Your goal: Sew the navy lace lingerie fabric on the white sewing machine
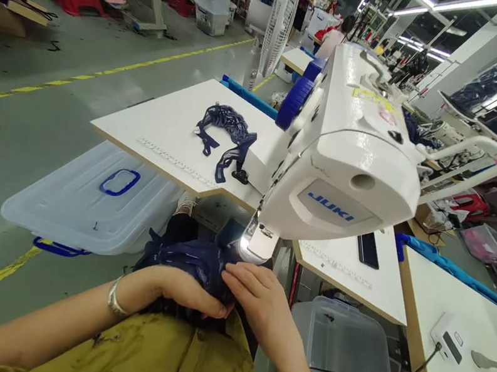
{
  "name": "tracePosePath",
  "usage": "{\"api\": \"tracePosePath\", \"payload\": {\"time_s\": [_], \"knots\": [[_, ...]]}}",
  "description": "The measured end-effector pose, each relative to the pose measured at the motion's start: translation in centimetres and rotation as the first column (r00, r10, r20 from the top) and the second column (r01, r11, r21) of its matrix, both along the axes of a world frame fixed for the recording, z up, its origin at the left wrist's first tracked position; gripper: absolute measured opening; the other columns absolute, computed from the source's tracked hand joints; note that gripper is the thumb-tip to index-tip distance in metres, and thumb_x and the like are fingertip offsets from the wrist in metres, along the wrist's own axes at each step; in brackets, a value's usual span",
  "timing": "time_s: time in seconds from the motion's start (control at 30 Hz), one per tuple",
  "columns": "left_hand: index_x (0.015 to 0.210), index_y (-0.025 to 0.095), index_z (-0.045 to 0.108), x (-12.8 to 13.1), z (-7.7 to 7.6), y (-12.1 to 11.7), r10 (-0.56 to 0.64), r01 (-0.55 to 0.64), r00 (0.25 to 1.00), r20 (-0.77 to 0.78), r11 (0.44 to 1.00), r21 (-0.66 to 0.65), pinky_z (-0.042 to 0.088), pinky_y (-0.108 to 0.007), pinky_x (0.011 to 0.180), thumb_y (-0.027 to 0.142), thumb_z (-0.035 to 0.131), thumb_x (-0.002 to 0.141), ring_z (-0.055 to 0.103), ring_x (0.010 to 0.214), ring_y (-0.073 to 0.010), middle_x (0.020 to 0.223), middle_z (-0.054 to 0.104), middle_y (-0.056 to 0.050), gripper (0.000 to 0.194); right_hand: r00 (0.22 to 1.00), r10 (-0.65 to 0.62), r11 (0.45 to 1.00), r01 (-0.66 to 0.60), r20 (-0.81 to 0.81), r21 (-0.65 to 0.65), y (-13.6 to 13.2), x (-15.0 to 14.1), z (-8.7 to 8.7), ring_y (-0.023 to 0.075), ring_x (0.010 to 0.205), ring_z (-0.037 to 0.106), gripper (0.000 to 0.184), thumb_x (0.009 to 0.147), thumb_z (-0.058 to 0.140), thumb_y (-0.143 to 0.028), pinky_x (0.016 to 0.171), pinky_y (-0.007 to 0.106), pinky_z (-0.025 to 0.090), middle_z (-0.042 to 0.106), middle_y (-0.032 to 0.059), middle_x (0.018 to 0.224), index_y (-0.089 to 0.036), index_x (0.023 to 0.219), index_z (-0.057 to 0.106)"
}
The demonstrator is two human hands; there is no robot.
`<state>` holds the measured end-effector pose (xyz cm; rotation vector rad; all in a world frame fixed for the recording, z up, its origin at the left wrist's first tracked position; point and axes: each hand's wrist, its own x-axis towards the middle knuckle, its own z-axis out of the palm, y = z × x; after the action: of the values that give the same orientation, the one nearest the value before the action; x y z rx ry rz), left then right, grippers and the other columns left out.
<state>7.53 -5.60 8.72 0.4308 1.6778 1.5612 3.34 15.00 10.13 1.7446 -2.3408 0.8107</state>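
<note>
A bundle of dark blue fabric [186, 258] lies under the lit head of a white JUKI sewing machine [347, 164]. My left hand [185, 293], with a silver bracelet on the wrist, rests curled over the near side of the fabric. My right hand [254, 292] lies on the fabric just in front of the needle area, its fingers together and pressing the cloth. A second dark blue lace piece [228, 135] sits on the white machine table [162, 133], left of the machine.
A clear plastic bin lid with blue handle [94, 198] sits on the floor at left, another clear bin [344, 354] at lower right. A phone [368, 249] lies on the table. A white side table [452, 360] carries a small device. Other workers stand far behind.
</note>
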Motion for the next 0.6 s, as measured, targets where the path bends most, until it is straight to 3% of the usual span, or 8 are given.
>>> {"api": "tracePosePath", "payload": {"time_s": [0.17,0.27,0.37,0.5,0.6], "knots": [[0.08,0.019,0.061,0.1,0.2,-0.8,0.098,-0.107,0.988,0.117,0.992,0.072,0.043,-0.027,0.067,0.049,0.062,0.077,0.051,0.062,-0.0126,0.064,0.055,0.004,0.03,0.994,-0.087,0.993,0.081,-0.06,-0.087,0.2,0.3,-0.4,0.0192,0.111,0.056,0.024,0.096,0.044,-0.009,0.094,0.035,0.046,0.065,0.0072,0.115,-0.02,0.116,0.054],[0.077,0.019,0.063,0.2,-0.2,-1.4,0.152,-0.165,0.973,0.175,0.984,0.064,0.042,-0.028,0.073,0.051,0.065,0.076,0.051,0.065,-0.0134,0.063,0.056,0.003,0.032,0.972,-0.218,0.966,0.228,0.086,-0.12,1.3,0.8,-0.4,0.0188,0.099,0.06,0.019,0.096,0.042,-0.013,0.083,0.032,0.05,0.063,0.0075,0.103,-0.02,0.111,0.05],[0.071,0.017,0.065,0.2,-0.4,-1.5,0.237,-0.253,0.948,0.214,0.966,0.049,0.04,-0.029,0.073,0.057,0.063,0.077,0.049,0.065,-0.0133,0.063,0.057,0.002,0.04,0.888,-0.371,0.925,0.378,0.272,0.026,2.1,1.2,0.2,0.0158,0.074,0.059,0.012,0.097,0.039,-0.021,0.065,0.028,0.046,0.059,0.0023,0.086,-0.021,0.105,0.049],[0.078,0.017,0.068,0.0,-0.7,-1.0,0.445,-0.449,0.847,0.292,0.892,-0.058,0.04,-0.028,0.072,0.066,0.06,0.075,0.049,0.065,-0.0133,0.065,0.058,0.001,0.05,0.879,-0.342,0.936,0.287,0.333,0.203,2.8,1.1,1.3,0.0155,0.074,0.058,0.017,0.096,0.05,-0.033,0.063,0.027,0.04,0.06,0.0003,0.087,-0.025,0.108,0.058],[0.087,0.019,0.069,0.1,-0.7,-0.8,0.514,-0.515,0.819,0.256,0.854,-0.067,0.043,-0.029,0.08,0.066,0.06,0.073,0.054,0.075,-0.0143,0.082,0.065,0.001,0.049,0.84,-0.243,0.968,0.183,0.484,0.169,2.7,0.9,1.8,0.0131,0.067,0.053,0.021,0.093,0.055,-0.038,0.059,0.025,0.035,0.055,-0.0018,0.072,-0.023,0.082,0.064]]}}
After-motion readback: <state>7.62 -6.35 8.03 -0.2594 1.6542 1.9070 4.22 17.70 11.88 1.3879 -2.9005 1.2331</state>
